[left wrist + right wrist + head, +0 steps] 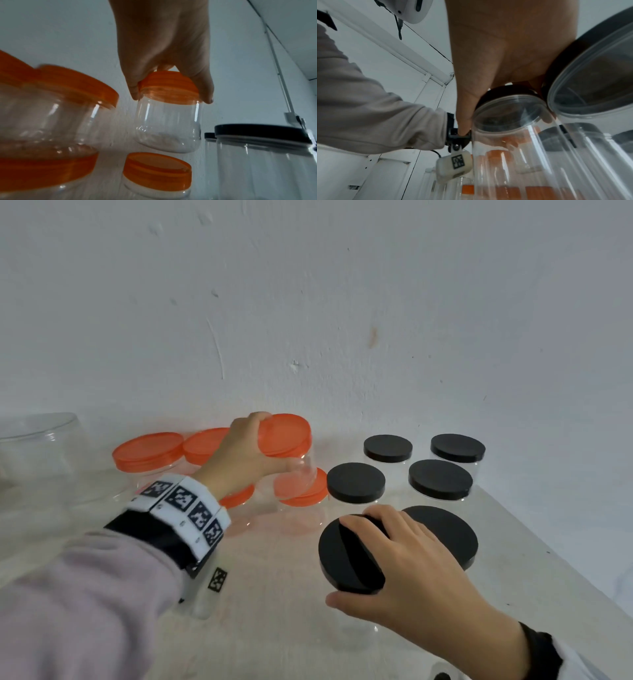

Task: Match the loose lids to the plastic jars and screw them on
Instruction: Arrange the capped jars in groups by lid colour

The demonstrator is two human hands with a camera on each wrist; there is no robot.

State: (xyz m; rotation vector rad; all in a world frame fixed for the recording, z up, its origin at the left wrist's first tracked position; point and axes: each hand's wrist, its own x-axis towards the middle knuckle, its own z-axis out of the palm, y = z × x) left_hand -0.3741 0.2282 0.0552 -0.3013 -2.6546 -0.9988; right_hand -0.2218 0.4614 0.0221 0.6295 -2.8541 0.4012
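My left hand (255,453) grips the orange lid (286,434) of a small clear jar (169,124) and holds that jar in the air above another orange-lidded jar (157,175). My right hand (397,563) lies over the black lid (346,556) of a tall clear jar (510,155) at the table's front, thumb and fingers curled round the lid's rim. A second large black-lidded jar (452,529) stands right behind it.
Several orange-lidded jars (147,451) stand at the back left. Several black-lidded jars (440,479) stand at the back right. An open clear jar (37,446) sits far left. The white wall (308,302) is close behind. The table edge (555,556) runs diagonally on the right.
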